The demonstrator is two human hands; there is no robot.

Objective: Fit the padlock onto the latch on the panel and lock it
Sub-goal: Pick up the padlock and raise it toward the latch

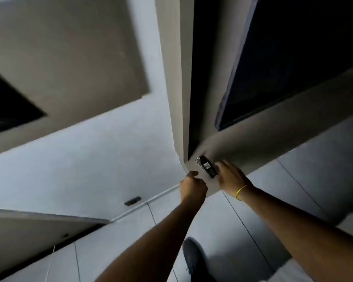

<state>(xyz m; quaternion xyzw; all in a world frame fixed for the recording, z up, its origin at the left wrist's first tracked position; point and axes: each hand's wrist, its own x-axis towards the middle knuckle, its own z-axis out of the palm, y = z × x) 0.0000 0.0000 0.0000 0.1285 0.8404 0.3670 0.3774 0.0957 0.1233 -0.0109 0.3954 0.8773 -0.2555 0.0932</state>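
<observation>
A black padlock [207, 167] with a small white sticker lies against the grey panel [273, 127] near its lower corner. Its silver shackle end [197, 161] sits by the latch at the panel's edge; the latch itself is too small and blurred to make out. My right hand [230, 176] reaches in from the right, fingertips gripping the padlock's far end. My left hand [193, 186] hovers just below and left of the padlock, fingers curled in. Whether it holds anything is hidden.
A dark gap [200, 78] runs between the panel and a pale door frame [177, 88]. A grey tiled floor [253, 210] lies below, with my dark shoe [194, 259] on it. A small dark plate [132, 201] sits low on the wall at left.
</observation>
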